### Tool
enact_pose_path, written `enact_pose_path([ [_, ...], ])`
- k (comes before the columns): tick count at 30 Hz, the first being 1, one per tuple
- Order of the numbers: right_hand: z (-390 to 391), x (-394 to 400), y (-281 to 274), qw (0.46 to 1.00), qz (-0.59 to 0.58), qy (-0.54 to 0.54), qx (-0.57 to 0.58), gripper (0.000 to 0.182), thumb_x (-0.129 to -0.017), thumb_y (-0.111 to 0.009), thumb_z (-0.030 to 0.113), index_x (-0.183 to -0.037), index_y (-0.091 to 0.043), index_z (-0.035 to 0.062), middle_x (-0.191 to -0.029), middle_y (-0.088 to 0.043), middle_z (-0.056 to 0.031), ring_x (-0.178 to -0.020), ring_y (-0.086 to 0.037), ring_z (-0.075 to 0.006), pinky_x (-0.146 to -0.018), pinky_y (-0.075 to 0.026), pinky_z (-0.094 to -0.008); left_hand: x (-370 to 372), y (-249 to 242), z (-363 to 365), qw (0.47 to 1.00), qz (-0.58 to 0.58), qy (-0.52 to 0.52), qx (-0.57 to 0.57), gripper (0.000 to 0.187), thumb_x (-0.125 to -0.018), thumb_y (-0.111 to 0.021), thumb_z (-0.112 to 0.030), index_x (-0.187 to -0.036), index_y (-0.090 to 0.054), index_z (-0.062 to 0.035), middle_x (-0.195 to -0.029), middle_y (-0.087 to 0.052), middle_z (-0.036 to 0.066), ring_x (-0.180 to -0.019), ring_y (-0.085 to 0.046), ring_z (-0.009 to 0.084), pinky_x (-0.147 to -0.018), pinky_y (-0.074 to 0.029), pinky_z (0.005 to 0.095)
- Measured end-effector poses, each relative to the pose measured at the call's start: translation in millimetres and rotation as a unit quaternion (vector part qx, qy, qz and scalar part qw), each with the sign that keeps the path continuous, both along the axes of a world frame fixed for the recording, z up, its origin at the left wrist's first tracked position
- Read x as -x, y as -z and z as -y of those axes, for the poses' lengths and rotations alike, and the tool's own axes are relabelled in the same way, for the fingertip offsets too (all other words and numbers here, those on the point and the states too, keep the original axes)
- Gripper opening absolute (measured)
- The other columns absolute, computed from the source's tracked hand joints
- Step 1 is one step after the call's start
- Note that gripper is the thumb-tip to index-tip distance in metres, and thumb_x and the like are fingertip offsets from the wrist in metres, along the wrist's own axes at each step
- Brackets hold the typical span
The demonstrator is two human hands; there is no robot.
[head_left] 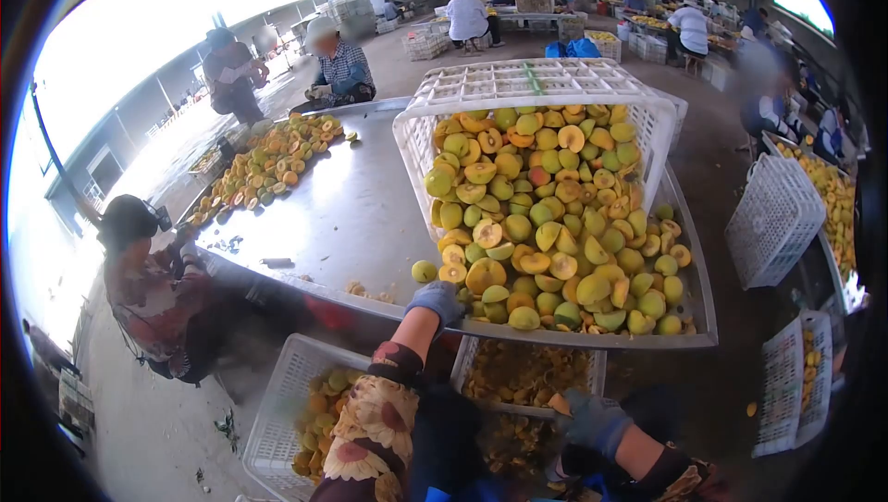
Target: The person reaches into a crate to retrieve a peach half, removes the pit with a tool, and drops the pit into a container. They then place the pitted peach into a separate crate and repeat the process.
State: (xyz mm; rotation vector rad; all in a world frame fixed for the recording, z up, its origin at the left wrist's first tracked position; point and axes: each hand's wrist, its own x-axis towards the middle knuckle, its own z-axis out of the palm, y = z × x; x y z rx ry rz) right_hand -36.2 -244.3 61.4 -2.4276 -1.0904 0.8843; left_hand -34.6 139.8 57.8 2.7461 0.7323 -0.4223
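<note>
Many halved yellow-green peaches [555, 234] spill from a tipped white plastic crate [536, 86] onto the metal table [333, 192]. My left hand [437, 302], in a grey-blue glove, reaches over the table's front edge and touches the near left side of the pile. Its fingers are mostly hidden behind the back of the hand. Low on the right, my right hand [597, 421], gloved too, is blurred and looks closed. A small orange-brown piece shows by its fingers; I cannot make out what it is. Below the table, a crate [599, 374] holds scraps and peelings.
A white crate [277, 391] with peach halves stands beside my left knee. Another fruit pile [277, 160] lies at the table's far left. A person [153, 289] sits on the left, others farther back. White crates [772, 220] stand on the right.
</note>
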Motion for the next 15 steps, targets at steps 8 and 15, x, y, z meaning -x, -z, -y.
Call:
enact_pose_path([
  [8, -45.0, -35.4, -12.0, 0.954, -0.096, 0.119, -0.258, 0.033, -0.093, -0.058, 0.019, -0.125, -0.057, 0.0081, -0.09, -0.066, -0.0143, -0.079, -0.066, -0.0271, -0.064, -0.054, -0.0383, 26.8, -60.0, 75.3, 0.955, 0.287, 0.042, 0.068, 0.053, -0.089, -0.064, -0.039, -0.13, -0.057, -0.0054, -0.116, -0.063, 0.021, -0.102, -0.065, 0.0356, -0.085, -0.052, 0.045],
  [15, -45.2, -55.7, -3.6, 0.858, -0.068, 0.091, -0.502, 0.033, -0.102, -0.05, 0.022, -0.129, -0.053, 0.0039, -0.087, -0.066, -0.0051, -0.07, -0.065, -0.0147, -0.058, -0.053, -0.0283, 28.7, -52.9, 182.9, 0.871, 0.419, 0.216, 0.134, 0.06, -0.083, -0.072, -0.021, -0.135, -0.049, -0.0018, -0.134, -0.053, 0.021, -0.112, -0.06, 0.0388, -0.095, -0.049, 0.0444],
])
